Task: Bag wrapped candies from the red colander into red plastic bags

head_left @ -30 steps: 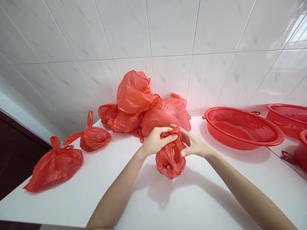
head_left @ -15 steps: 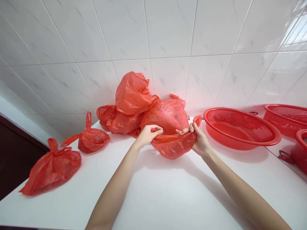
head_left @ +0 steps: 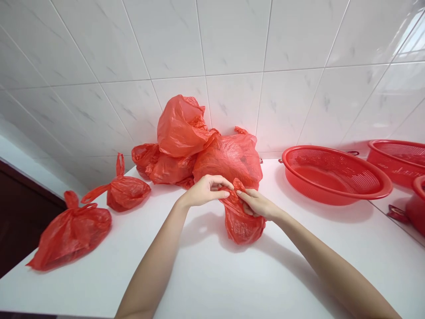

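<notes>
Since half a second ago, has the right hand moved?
Yes. The right hand has shifted left, away from the red plastic colander, meeting the left hand.

Two bare forearms, no sleeves in view up to frame edge. Left hand (head_left: 204, 190) and right hand (head_left: 257, 204): no gloves, rings, watch or wristbands. Slim wrists, long forearms. Fingers (head_left: 222, 181) slender, nails short, plain, no polish visible. No marks or tattoos on either arm. Upper arms, torso out of frame.

Head camera looks forward and down, close over white counter (head_left: 232, 283)
</notes>
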The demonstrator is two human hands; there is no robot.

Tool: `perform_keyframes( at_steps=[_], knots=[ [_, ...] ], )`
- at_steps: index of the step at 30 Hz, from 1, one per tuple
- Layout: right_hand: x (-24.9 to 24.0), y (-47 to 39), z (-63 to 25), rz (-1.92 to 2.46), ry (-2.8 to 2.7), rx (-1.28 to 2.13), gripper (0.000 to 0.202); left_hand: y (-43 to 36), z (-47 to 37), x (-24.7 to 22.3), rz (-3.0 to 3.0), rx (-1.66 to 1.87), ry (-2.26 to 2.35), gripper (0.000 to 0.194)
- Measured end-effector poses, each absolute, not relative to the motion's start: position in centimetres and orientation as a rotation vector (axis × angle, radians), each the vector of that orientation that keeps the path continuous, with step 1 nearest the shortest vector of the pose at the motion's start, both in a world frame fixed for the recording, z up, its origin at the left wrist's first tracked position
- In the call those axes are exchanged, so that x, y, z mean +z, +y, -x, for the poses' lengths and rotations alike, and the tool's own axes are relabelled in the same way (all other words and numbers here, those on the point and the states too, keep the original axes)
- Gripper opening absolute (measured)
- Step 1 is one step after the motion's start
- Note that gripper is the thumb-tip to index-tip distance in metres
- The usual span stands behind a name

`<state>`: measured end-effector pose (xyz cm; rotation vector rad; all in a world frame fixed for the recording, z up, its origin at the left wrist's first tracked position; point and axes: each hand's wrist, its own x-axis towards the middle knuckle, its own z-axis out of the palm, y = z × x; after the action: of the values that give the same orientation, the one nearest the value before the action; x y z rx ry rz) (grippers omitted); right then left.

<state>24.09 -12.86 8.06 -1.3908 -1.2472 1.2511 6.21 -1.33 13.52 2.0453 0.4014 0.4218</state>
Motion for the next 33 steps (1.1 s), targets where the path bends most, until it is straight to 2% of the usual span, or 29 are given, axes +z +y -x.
perform_keyframes(
  at_steps=[4, 6, 11, 13, 18, 23, 27, 33],
  knots=[
    [7.8, -13.1, -22.9, 1.442, -1.352, 1.083, 0.019, -2.8, -6.6, 13.6, -2.172, 0.449, 0.353, 0.018],
    [7.9, -13.3, -22.6, 1.418, -1.450, 1.013, 0.011, -3.4, -6.8, 13.6, -2.208, 0.486, 0.372, 0.018],
    [8.8, -13.7, -23.0, 1.330, -1.504, 1.291, 0.006, -3.6, -7.1, 13.4, -2.224, 0.634, 0.489, 0.013],
    [9.1, -13.7, -22.9, 1.266, -1.495, 1.369, 0.008, -3.7, -7.2, 13.5, -2.235, 0.646, 0.503, 0.013],
    [8.6, -13.3, -22.1, 1.042, -1.605, 1.204, 0.028, -4.8, -7.2, 13.9, -2.290, 0.573, 0.414, 0.014],
    [8.0, -13.2, -22.2, 1.125, -1.454, 1.272, 0.040, -4.8, -7.3, 13.8, -2.225, 0.631, 0.286, 0.033],
    [8.2, -13.2, -22.7, 1.199, -1.264, 1.365, 0.050, -3.4, -7.0, 13.6, -2.153, 0.729, 0.479, 0.031],
    [8.0, -12.7, -23.8, 1.200, -1.095, 1.426, 0.052, -2.4, -6.8, 13.4, -2.030, 0.500, 0.561, 0.022]
  ],
)
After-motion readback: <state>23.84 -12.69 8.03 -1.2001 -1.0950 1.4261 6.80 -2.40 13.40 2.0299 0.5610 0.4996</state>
